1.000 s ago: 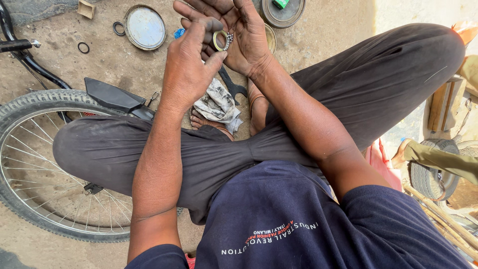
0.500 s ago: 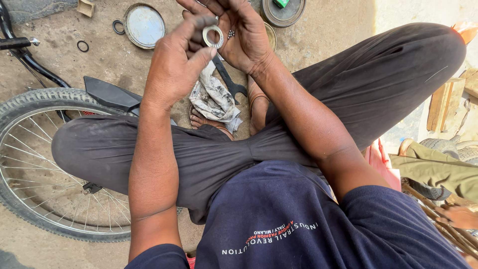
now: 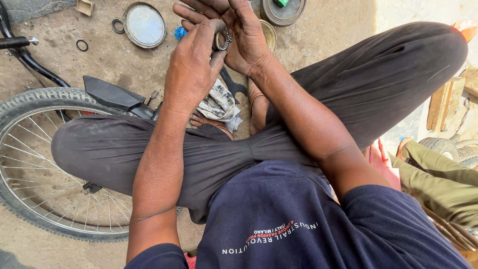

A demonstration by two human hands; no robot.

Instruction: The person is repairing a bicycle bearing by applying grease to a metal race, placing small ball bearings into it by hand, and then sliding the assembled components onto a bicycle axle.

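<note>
- The left hand (image 3: 191, 67) and right hand (image 3: 239, 35) meet above the crossed legs, over the dirt floor (image 3: 318, 35).
- Between them sits the bearing (image 3: 222, 40), a small metal ring with steel balls showing along its edge.
- The right hand's grip is half curled: the bearing rests against its palm and fingers, which cup it from behind.
- The left hand's grip is nearly closed, thumb and forefinger pinched on the near side of the bearing.
- Half a second ago the ring faced the camera, its round opening plain to see; now it is turned more edge-on, and the left thumb covers part of it.
- A second ago the left fingers were spread wider and the ring lay flatter in the right palm.
- The hands remain at the same spot above the knees.
- Below the hands a dirty rag (image 3: 219, 104) lies on the legs, with a dark wrench (image 3: 234, 87) just beside it.
- A round lid (image 3: 144, 25) lies on the floor to the left, with a rubber ring (image 3: 81, 45) near it.
- A bicycle wheel (image 3: 30, 164) lies at the left knee.
- A grease tin (image 3: 283, 11) sits beyond the hands.
</note>
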